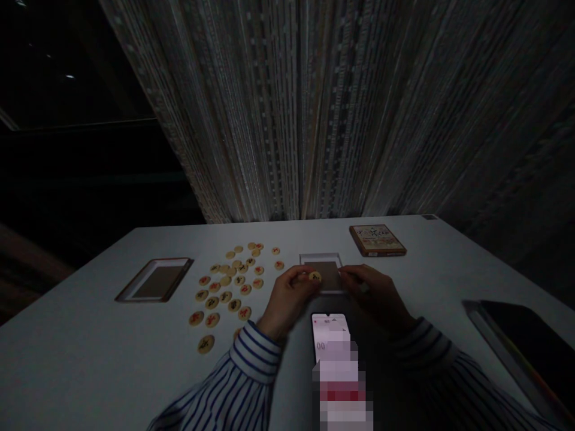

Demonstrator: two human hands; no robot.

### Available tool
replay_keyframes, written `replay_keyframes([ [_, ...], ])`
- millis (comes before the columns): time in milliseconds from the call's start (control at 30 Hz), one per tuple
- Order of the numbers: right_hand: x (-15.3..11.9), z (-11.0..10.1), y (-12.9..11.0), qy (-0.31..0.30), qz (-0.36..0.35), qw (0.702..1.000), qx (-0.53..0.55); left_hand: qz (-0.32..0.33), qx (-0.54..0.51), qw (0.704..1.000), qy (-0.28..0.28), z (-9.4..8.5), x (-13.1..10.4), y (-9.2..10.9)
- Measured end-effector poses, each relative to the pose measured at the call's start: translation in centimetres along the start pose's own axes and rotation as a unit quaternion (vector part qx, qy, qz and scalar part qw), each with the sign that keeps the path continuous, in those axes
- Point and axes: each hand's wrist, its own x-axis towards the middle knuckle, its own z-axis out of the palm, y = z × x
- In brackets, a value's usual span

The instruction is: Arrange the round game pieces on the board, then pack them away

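Observation:
My left hand (291, 293) pinches a round wooden Chinese chess piece (315, 276) with a dark character on its face. It holds the piece over the left part of a shallow open box (320, 256) with white walls and a brown bottom. On the other side, my right hand (375, 293) has its fingers closed at the box's right rim. To the left of my left hand, many more Chinese chess pieces (233, 304) lie spread on the white table, some with red characters, some dark, some blank side up.
A second open tray-like box (155, 281) lies at the left. Back right is a closed box with a printed cover (378, 237). A lit phone (330, 335) lies between my forearms, its screen partly pixelated. A dark flat object (525, 335) sits at the right edge. Curtains hang behind the table.

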Motion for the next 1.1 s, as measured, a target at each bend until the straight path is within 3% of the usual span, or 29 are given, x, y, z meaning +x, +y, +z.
replay_keyframes([
  [333,-0.1,0.5,-0.8,-0.078,0.01,0.989,0.125,-0.039,-0.035,0.999,-0.011,0.1,0.3,-1.0],
  [500,-0.4,0.8,-0.8,-0.084,0.024,0.985,0.151,-0.033,-0.013,0.999,-0.018,0.1,0.6,-1.6],
  [833,0.2,0.4,-1.2,-0.11,-0.01,0.987,0.116,0.039,0.076,0.992,-0.091,-0.3,0.7,-1.9],
  [967,0.3,0.5,-1.1,-0.097,-0.046,0.988,0.113,0.061,0.111,0.989,-0.078,-0.2,0.8,-2.1],
  [1100,0.1,0.4,-0.7,-0.115,-0.021,0.989,0.089,0.078,0.178,0.98,-0.035,-0.4,0.8,-2.2],
])
